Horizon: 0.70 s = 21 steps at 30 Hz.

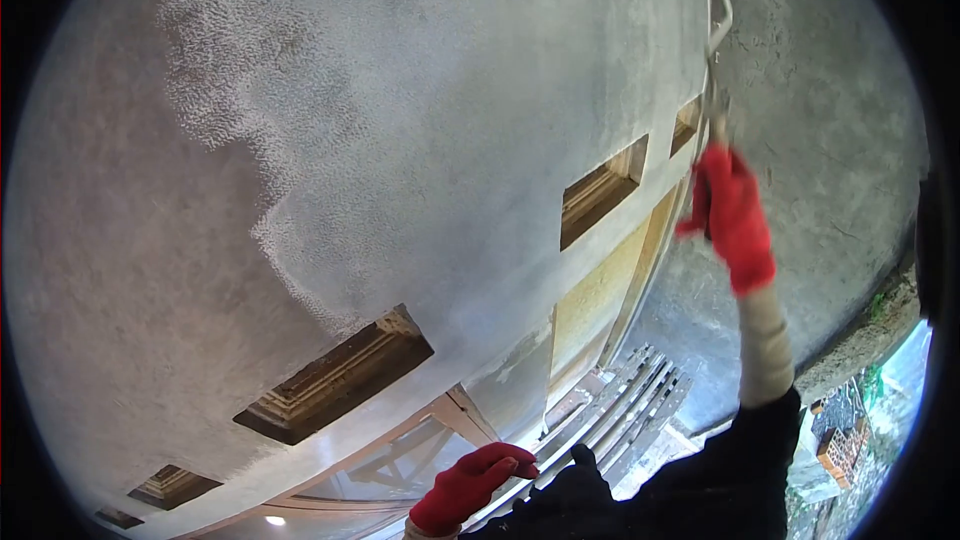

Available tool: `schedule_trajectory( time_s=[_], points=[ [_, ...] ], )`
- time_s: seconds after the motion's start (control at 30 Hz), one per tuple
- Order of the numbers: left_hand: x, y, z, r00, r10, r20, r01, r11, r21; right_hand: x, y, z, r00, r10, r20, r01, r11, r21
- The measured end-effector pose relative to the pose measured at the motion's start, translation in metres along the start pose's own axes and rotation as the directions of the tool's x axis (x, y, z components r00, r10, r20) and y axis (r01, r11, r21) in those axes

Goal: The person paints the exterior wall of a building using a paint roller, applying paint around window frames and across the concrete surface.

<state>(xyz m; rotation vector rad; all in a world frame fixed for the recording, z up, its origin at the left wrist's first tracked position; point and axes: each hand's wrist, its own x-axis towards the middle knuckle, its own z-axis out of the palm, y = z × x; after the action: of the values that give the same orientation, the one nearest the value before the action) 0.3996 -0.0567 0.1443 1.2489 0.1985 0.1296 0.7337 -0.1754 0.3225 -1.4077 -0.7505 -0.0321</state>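
Observation:
My right hand (735,215), in a red glove, is raised and closed around the handle of a paint roller (722,25). Its white sleeve is at the top edge of the view, by the corner of the grey wall (450,120), and is partly cut off. A wet, pale, stippled coat (290,130) covers the middle of this wall; its ragged edge borders darker bare plaster (110,240) on the left. Low in the view, my left hand (470,485), also red-gloved, has its fingers curled together; whether anything is inside them is hidden.
Rectangular recesses (335,375) break the wall, another recess (603,190) lying farther right. Below are a wood-framed window (400,460) and a yellowish panel (600,300). Slatted planks (640,395) lie far below. A second grey wall (820,120) stands right; bricks (840,450) lie outside.

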Motion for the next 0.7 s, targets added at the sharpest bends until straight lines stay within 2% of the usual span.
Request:
schedule_trajectory(
  time_s=[0.07,0.13,0.17,0.2,0.23,0.27,0.3,0.33,0.37,0.4,0.43,0.47,0.53,0.57,0.6,0.63,0.67,0.7],
  points=[
    [0.001,-0.001,0.003,1.000,-0.004,0.024,0.005,1.000,-0.021,-0.051,0.054,-0.014,0.987,0.157,0.035,-0.156,0.987,-0.030],
    [0.001,-0.006,0.003,0.999,-0.007,0.046,0.009,0.999,-0.039,-0.106,0.114,-0.020,0.922,0.388,0.000,-0.388,0.922,-0.012],
    [0.001,-0.009,0.001,0.998,-0.007,0.064,0.008,1.000,-0.018,-0.136,0.141,-0.025,0.892,0.449,0.042,-0.446,0.892,-0.078],
    [0.001,-0.011,0.001,0.997,-0.006,0.082,0.006,1.000,0.003,-0.165,0.165,-0.030,0.877,0.457,0.150,-0.416,0.877,-0.240],
    [0.001,-0.011,0.003,0.996,-0.013,0.083,0.012,1.000,0.005,-0.203,0.227,-0.041,0.926,0.278,0.254,-0.146,0.887,-0.437],
    [0.000,-0.011,0.005,0.997,-0.015,0.078,0.014,1.000,0.011,-0.219,0.200,-0.028,0.866,0.401,0.297,-0.243,0.859,-0.451],
    [0.000,-0.011,0.006,0.997,-0.016,0.070,0.015,1.000,0.020,-0.252,0.251,-0.029,0.862,0.395,0.319,-0.216,0.854,-0.473],
    [-0.001,-0.011,0.007,0.998,-0.020,0.067,0.018,0.999,0.026,-0.256,0.219,-0.018,0.815,0.453,0.362,-0.208,0.811,-0.547],
    [-0.002,-0.013,0.007,0.997,-0.014,0.074,0.014,1.000,0.013,-0.274,0.241,-0.010,0.672,0.703,0.234,-0.578,0.695,-0.428],
    [-0.003,-0.014,0.007,0.997,-0.004,0.081,0.004,1.000,0.002,-0.304,0.298,-0.014,0.758,0.571,0.315,-0.338,0.757,-0.560],
    [-0.004,-0.012,0.008,0.997,0.001,0.076,-0.002,1.000,0.012,-0.303,0.286,-0.011,0.798,0.372,0.473,0.049,0.743,-0.667],
    [-0.006,-0.009,0.009,0.998,-0.028,0.058,0.026,0.999,0.042,-0.300,0.273,-0.007,0.742,0.187,0.644,0.428,0.608,-0.669],
    [-0.009,-0.012,0.006,0.998,-0.050,0.025,0.048,0.996,0.079,-0.302,0.276,0.003,0.726,0.290,0.624,0.266,0.718,-0.643],
    [-0.012,-0.020,0.000,0.997,-0.071,0.018,0.068,0.991,0.117,-0.308,0.291,0.004,0.724,0.184,0.665,0.388,0.689,-0.612],
    [-0.010,-0.022,-0.007,0.997,-0.080,0.011,0.077,0.983,0.164,-0.308,0.296,0.013,0.723,0.342,0.601,0.169,0.755,-0.633],
    [-0.013,-0.008,0.009,0.996,-0.028,-0.083,0.036,0.995,0.097,-0.305,0.299,0.018,0.678,0.323,0.661,0.181,0.797,-0.576],
    [-0.021,0.003,0.026,0.984,0.016,-0.175,-0.011,1.000,0.026,-0.306,0.311,0.025,0.691,0.160,0.705,0.444,0.676,-0.588],
    [-0.022,0.001,0.020,0.985,0.023,-0.172,-0.017,0.999,0.033,-0.308,0.320,0.027,0.697,0.123,0.707,0.409,0.741,-0.533]
  ],
)
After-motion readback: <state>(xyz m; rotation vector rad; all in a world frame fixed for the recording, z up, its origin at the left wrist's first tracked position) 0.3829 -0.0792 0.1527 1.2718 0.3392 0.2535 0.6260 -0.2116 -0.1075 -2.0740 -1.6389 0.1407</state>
